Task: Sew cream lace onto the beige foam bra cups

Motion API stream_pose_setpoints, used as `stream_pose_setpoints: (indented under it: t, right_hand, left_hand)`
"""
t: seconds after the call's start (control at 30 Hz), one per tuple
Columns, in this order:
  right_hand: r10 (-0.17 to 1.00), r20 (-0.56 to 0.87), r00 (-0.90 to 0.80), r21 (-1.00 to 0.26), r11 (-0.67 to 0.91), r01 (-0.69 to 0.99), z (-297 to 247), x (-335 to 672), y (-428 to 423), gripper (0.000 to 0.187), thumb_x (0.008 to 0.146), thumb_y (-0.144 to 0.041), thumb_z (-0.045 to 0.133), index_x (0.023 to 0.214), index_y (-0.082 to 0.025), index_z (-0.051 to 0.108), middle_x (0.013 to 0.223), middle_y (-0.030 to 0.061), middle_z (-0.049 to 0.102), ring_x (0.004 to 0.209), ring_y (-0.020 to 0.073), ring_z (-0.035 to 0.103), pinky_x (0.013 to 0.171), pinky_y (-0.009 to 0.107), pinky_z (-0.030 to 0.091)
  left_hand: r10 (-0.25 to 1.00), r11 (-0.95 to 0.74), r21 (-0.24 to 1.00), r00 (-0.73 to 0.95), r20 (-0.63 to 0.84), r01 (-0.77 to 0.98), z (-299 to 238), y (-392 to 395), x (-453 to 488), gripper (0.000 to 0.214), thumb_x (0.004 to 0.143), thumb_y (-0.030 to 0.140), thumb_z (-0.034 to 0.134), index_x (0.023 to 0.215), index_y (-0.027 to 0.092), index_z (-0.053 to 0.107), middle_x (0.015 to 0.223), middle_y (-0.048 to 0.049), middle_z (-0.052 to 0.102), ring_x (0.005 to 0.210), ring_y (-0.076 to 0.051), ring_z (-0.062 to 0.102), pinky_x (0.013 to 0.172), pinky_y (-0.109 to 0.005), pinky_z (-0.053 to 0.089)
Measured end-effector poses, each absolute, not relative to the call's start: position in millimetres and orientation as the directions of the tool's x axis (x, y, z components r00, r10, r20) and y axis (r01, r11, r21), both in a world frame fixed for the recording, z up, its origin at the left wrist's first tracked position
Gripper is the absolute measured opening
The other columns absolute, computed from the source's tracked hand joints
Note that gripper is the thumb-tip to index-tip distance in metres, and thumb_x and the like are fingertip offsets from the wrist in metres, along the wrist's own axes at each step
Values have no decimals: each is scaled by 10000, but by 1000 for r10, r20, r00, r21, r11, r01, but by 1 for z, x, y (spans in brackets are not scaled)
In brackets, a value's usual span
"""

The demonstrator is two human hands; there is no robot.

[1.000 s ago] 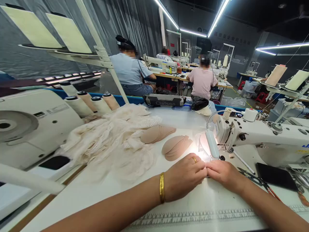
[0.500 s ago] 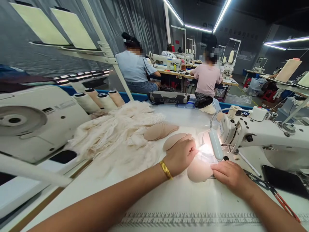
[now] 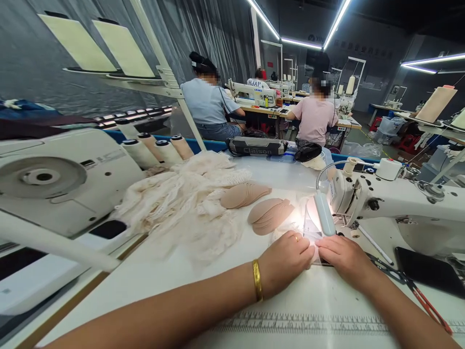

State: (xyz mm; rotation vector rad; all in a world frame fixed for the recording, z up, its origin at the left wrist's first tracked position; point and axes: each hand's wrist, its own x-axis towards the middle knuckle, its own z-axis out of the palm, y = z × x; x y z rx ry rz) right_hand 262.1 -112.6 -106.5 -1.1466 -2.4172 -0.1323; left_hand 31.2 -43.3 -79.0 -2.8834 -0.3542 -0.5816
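Observation:
Under the sewing machine's lamp (image 3: 324, 215), my left hand (image 3: 288, 257) and my right hand (image 3: 343, 259) meet close together, fingertips almost touching. Both are closed, pinching the edge of a pale pink bra cup (image 3: 317, 257), which is mostly covered by the fingers. A bright sheer piece lies just beyond the fingertips, washed out by the light. To the left of the lamp sit a fanned stack of beige bra cups (image 3: 271, 216) and a second stack (image 3: 245, 195). The machine's head (image 3: 347, 194) stands beyond my right hand.
A heap of cream lace (image 3: 181, 194) spreads over the left of the table. Scissors with red handles (image 3: 425, 300) and a black phone (image 3: 430, 271) lie at right. A ruler strip (image 3: 301, 322) runs along the front. Thread cones (image 3: 167, 151) stand behind. Two people sit further back.
My left hand has moved from beside the nearer beige stack right and down to the bra cup's edge, covering it. My right hand stays near the same place. The view has shifted slightly.

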Motion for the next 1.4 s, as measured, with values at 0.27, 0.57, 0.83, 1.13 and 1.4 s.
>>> stream_pose_setpoints:
  t: [0.27,0.57,0.83,1.13,1.4]
  right_hand:
    - [797,358,-486,-36,532,846,-96,272,-120,346,948,-54,551,1163,-303,658,999,37,696,892,198,596,674,282,420]
    - [827,322,-461,-127,520,845,-94,272,-120,316,956,-59,483,1119,-270,653,931,40,645,855,193,544,619,275,370]
    - [824,345,-450,-145,520,842,-98,271,-119,315,966,-92,462,1203,-235,612,908,50,597,856,213,524,624,286,407]
    - [800,387,-458,-131,540,832,-99,270,-118,296,961,-71,463,1170,-224,605,903,53,593,837,216,505,613,293,384]
    - [840,368,-398,-146,475,868,-101,268,-118,270,928,-53,456,1068,-218,617,873,47,563,803,215,482,591,295,322]
  left_hand:
    - [159,-974,-87,908,387,207,-82,-20,42,207,904,123,582,713,184,530,757,-30,595,704,-198,531,668,-339,412]
    - [212,-968,-33,877,432,250,-90,-27,44,191,963,141,482,828,180,611,775,-47,598,722,-215,523,725,-371,445]
    - [300,-954,95,877,376,286,-91,-30,45,90,940,224,593,914,170,661,886,-64,652,793,-228,570,806,-399,462]
    - [248,-969,109,874,417,223,-110,-15,50,111,944,265,590,896,189,655,861,-44,678,779,-222,591,875,-422,427]
    - [138,-986,142,905,403,87,-98,5,52,175,1004,299,551,972,188,683,983,-64,730,920,-238,626,1003,-439,371]
